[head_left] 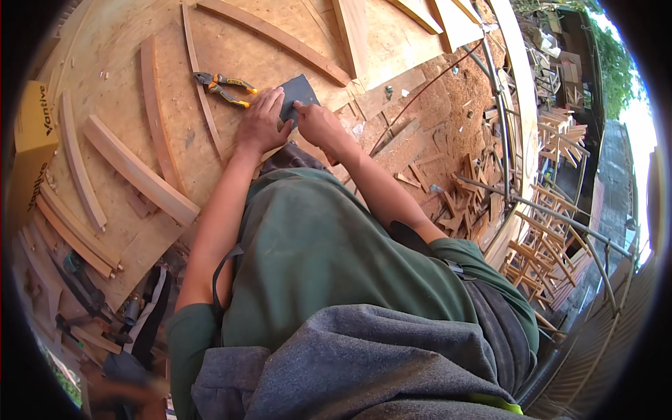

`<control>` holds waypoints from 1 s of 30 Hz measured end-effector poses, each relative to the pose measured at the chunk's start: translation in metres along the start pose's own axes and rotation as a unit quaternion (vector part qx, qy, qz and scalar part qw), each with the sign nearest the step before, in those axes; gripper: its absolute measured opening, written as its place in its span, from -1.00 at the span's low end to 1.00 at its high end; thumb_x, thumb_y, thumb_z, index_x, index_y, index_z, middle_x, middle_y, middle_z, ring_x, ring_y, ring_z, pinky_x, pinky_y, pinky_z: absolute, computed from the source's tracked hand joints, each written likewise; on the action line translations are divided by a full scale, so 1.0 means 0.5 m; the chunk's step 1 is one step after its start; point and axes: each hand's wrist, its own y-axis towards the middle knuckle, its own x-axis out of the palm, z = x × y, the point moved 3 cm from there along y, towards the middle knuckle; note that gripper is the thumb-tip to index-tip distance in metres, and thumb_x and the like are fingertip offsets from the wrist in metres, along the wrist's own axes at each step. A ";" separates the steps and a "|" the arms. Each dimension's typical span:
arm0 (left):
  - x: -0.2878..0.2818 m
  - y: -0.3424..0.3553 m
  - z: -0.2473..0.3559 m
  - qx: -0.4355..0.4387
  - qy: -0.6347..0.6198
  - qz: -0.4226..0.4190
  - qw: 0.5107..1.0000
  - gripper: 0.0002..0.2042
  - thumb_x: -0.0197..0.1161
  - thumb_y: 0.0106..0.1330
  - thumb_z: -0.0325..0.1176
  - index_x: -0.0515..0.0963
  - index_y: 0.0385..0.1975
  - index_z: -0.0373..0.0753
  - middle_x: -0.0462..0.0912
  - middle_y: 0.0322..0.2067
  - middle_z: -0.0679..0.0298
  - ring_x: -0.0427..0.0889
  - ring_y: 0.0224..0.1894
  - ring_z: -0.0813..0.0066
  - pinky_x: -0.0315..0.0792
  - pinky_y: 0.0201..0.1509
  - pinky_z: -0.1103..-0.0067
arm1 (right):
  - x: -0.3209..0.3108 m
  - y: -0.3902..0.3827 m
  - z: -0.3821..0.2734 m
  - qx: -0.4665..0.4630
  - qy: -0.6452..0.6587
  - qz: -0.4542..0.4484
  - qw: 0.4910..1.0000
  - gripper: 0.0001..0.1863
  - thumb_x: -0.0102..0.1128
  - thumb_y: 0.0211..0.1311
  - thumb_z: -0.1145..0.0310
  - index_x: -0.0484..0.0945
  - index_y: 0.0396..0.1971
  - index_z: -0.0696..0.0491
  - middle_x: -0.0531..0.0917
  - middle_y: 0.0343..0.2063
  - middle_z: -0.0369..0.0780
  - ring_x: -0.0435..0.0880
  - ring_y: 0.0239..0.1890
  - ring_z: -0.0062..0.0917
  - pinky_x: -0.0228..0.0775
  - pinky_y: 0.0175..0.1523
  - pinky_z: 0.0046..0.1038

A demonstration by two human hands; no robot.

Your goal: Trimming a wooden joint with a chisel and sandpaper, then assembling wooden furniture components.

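Observation:
A dark grey sheet [299, 91] lies at the near edge of the pale plywood work surface [119, 84]. My left hand [260, 122] rests against the sheet's left side, fingers stretched flat and thumb apart. My right hand [320, 127] is on its lower right, one finger pointing onto it and the others curled, what they hold hidden. Pliers with yellow-and-black handles [208, 80] lie just left of the sheet. Curved wooden strips [140, 171] lie on the surface around them.
A yellow cardboard box [31, 115] stands at the far left, above dark tools [133, 308]. Offcuts and sawdust [455, 119] cover the ground to the right, past a thin red cord [420, 94]. Metal tubing [553, 213] and stacked wooden frames [539, 259] are further right.

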 end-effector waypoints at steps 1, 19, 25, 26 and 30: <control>0.000 -0.002 -0.001 -0.006 -0.002 -0.002 1.000 -0.31 0.38 0.19 -0.15 0.41 0.31 -0.37 0.44 0.35 0.07 0.35 0.44 0.15 0.21 0.55 0.32 | 0.003 -0.009 0.000 -0.015 -0.003 0.019 1.000 -0.58 0.00 0.42 0.32 0.61 0.17 0.09 0.69 -0.41 0.17 0.74 -0.32 0.07 0.58 -0.12 0.01; -0.007 0.000 0.005 0.003 0.037 -0.045 0.998 -0.27 0.29 0.26 -0.09 0.32 0.39 -0.38 0.32 0.45 0.07 0.21 0.53 0.21 0.00 0.64 0.33 | 0.016 -0.038 0.011 0.028 0.038 0.016 0.999 -0.59 -0.02 0.45 0.28 0.63 0.19 -0.01 0.67 -0.28 0.21 0.73 -0.19 0.09 0.56 -0.04 -0.05; -0.008 -0.002 0.002 -0.006 0.030 -0.035 0.999 -0.27 0.30 0.25 -0.10 0.34 0.38 -0.38 0.32 0.45 0.08 0.21 0.54 0.25 0.00 0.64 0.34 | -0.003 -0.007 -0.009 0.024 0.036 0.033 0.998 -0.55 0.00 0.40 0.32 0.60 0.23 0.00 0.68 -0.28 0.21 0.73 -0.19 0.07 0.57 -0.02 -0.06; -0.007 -0.004 0.005 -0.007 0.024 -0.035 0.999 -0.27 0.31 0.24 -0.10 0.34 0.38 -0.37 0.33 0.44 0.08 0.23 0.53 0.24 0.02 0.64 0.33 | 0.004 -0.023 -0.002 0.025 0.031 0.011 0.999 -0.54 0.00 0.39 0.32 0.59 0.24 0.02 0.68 -0.28 0.21 0.73 -0.19 0.07 0.56 -0.01 -0.06; -0.008 -0.003 0.007 -0.007 0.021 -0.030 0.999 -0.27 0.34 0.23 -0.11 0.36 0.37 -0.37 0.36 0.43 0.08 0.25 0.52 0.23 0.04 0.63 0.33 | -0.002 -0.038 0.000 0.005 0.032 0.015 0.999 -0.52 0.02 0.38 0.31 0.57 0.25 0.06 0.68 -0.26 0.21 0.73 -0.17 0.06 0.56 0.02 -0.08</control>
